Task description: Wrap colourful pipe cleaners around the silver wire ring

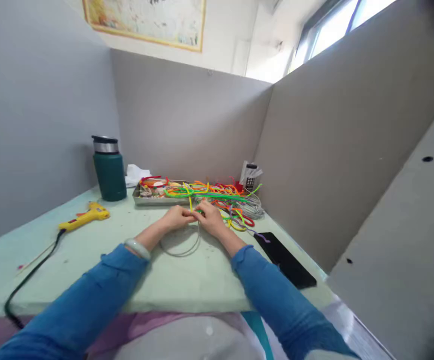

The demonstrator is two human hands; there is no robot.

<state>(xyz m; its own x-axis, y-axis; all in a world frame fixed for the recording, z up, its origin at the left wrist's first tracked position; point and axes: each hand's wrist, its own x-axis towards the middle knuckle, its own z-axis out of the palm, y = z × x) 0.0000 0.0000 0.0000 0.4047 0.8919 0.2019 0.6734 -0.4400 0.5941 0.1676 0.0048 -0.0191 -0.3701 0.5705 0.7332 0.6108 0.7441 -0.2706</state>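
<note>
My left hand [176, 218] and my right hand [209, 218] meet fingertip to fingertip over the pale green table [89, 260]. Both are closed in a pinch on a thin wire ring [181, 248] that loops back toward me on the table. A yellow-green pipe cleaner [190, 202] rises from between the fingertips. Just beyond my hands lies a tangle of colourful pipe cleaners [220, 197]. Blue sleeves cover both forearms, and a pale bangle [137, 248] sits on my left wrist.
A metal tray [156, 199] of small craft bits stands behind my hands. A dark green flask [108, 169] stands at back left, a yellow glue gun [85, 216] with black cord at left, a black phone [284, 260] at right. Grey partition walls enclose the table.
</note>
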